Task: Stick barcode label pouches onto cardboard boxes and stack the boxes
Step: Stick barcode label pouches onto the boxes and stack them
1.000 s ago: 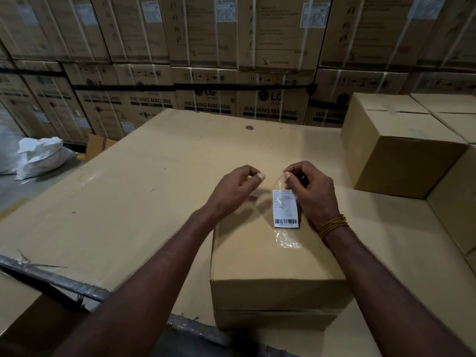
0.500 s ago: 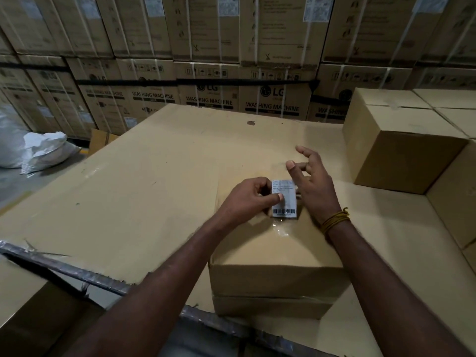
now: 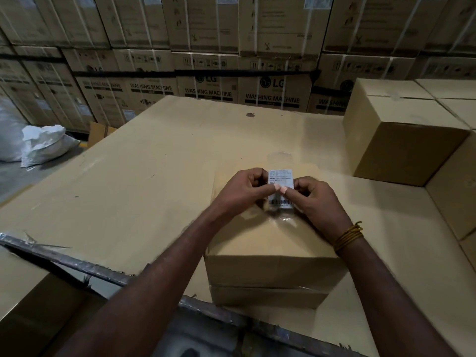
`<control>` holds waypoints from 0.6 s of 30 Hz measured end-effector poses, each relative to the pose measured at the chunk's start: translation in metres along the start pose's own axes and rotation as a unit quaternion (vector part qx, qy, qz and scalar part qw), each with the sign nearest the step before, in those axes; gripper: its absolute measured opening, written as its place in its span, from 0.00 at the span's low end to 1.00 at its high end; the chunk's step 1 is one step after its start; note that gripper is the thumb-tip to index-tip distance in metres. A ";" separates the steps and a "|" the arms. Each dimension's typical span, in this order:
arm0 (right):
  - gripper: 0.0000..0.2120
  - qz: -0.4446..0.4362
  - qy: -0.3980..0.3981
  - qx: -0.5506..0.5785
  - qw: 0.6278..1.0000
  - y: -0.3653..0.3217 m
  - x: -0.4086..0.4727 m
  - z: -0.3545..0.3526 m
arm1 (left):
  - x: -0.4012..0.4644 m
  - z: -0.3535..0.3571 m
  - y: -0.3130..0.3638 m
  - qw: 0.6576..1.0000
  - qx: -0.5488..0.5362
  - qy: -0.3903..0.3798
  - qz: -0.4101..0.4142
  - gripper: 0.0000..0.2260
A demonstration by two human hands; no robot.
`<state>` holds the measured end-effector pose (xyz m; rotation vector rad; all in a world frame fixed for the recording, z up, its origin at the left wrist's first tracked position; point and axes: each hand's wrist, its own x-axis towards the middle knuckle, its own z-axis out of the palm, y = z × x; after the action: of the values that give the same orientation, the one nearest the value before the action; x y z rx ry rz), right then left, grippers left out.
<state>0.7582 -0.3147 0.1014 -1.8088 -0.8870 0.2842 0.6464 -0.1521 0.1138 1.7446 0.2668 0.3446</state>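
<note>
A clear plastic pouch (image 3: pixel 280 163) with a white barcode label (image 3: pixel 281 188) inside lies on top of a closed brown cardboard box (image 3: pixel 273 253) on the table (image 3: pixel 154 176). Both hands curl in, thumbs pressing the label: left hand (image 3: pixel 242 191), right hand (image 3: pixel 318 202). 1 more brown box (image 3: pixel 401 140) sits well apart.

Dim warehouse, wall of stacked washing-machine cartons (image 3: pixel 273 91), grey floor (image 3: pixel 15 179)

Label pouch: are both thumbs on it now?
Touching. The head view shows the left hand and right hand pressing thumb tips onto the label pouch.
</note>
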 end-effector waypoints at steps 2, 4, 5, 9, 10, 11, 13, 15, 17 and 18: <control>0.22 0.000 0.001 0.008 1.000 0.001 0.000 0.000 | -0.001 0.001 0.001 1.000 -0.002 -0.004 0.002 0.05; 0.21 -0.009 0.003 0.009 1.000 0.000 -0.001 0.000 | -0.001 0.001 0.002 1.000 -0.003 -0.006 0.005 0.05; 0.19 -0.014 0.006 0.008 1.000 -0.001 -0.002 0.000 | -0.001 0.002 0.003 1.000 -0.003 -0.005 0.005 0.06; 0.14 -0.023 0.015 0.006 1.000 -0.005 -0.003 0.001 | -0.002 0.002 0.002 1.000 -0.007 -0.004 0.010 0.09; 0.13 -0.024 0.014 0.008 1.000 -0.006 -0.004 0.001 | -0.002 0.002 0.001 1.000 -0.009 -0.005 0.012 0.09; 0.13 -0.025 0.014 0.009 1.000 -0.007 -0.005 0.002 | -0.002 0.002 0.001 1.000 -0.011 -0.006 0.013 0.09; 0.12 -0.027 0.016 0.011 0.999 -0.008 -0.006 0.002 | -0.003 0.002 0.001 1.000 -0.021 -0.008 0.017 0.09; 0.11 -0.026 0.015 0.023 0.999 -0.010 -0.006 0.002 | -0.004 0.001 0.000 0.999 -0.026 -0.009 0.018 0.09; 0.10 -0.024 0.012 0.034 0.999 -0.011 -0.007 0.003 | -0.004 0.002 0.001 0.999 -0.027 -0.010 0.018 0.09; 0.09 -0.021 0.010 0.041 0.999 -0.013 -0.007 0.003 | -0.004 0.002 0.000 0.999 -0.029 -0.011 0.019 0.09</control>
<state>0.7460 -0.3157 0.1101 -1.7125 -0.8860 0.2719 0.6437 -0.1554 0.1135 1.6965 0.2059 0.3576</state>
